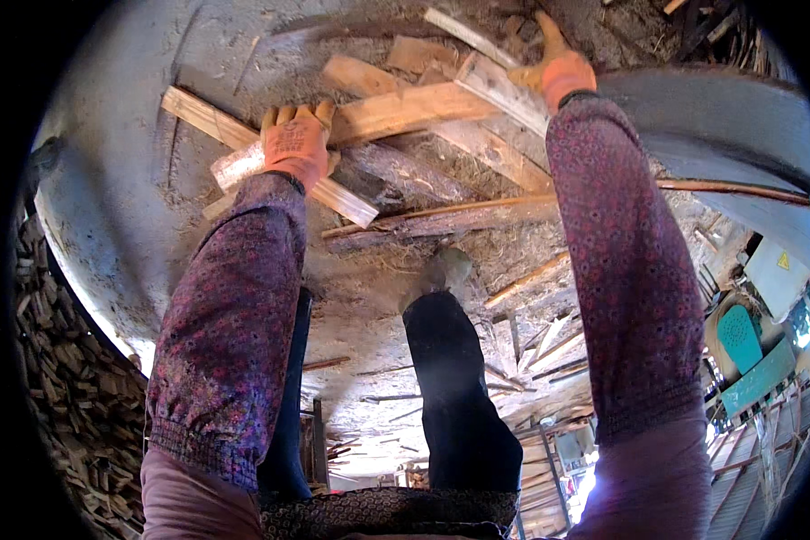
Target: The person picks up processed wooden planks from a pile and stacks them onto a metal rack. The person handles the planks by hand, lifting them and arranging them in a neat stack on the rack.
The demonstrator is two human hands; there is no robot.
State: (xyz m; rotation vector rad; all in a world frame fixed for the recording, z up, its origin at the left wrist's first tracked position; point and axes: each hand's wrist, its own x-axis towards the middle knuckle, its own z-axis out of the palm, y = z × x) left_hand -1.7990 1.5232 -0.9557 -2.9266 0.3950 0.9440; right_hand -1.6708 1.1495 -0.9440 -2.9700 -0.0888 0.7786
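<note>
My left hand [297, 144], in an orange work glove, is closed over a wooden board [414, 108] with its fingers bent across the top. Under that board a narrower plank [209, 115] crosses at a slant. My right hand [560, 74], gloved the same way, is spread with thumb and fingers apart. Its thumb lies by the upper edge of a pale split board [499, 88], and a thin pale strip [468, 36] ends close to it. The gloved palm is hidden, so contact there is unclear.
Loose boards and a long bark-edged slat [441, 220] lie on the dusty ground before my feet. Split wood is stacked at the left [72, 378]. To the right are a curved grey surface [693, 117], a turquoise chair [738, 337] and a pale box [777, 274].
</note>
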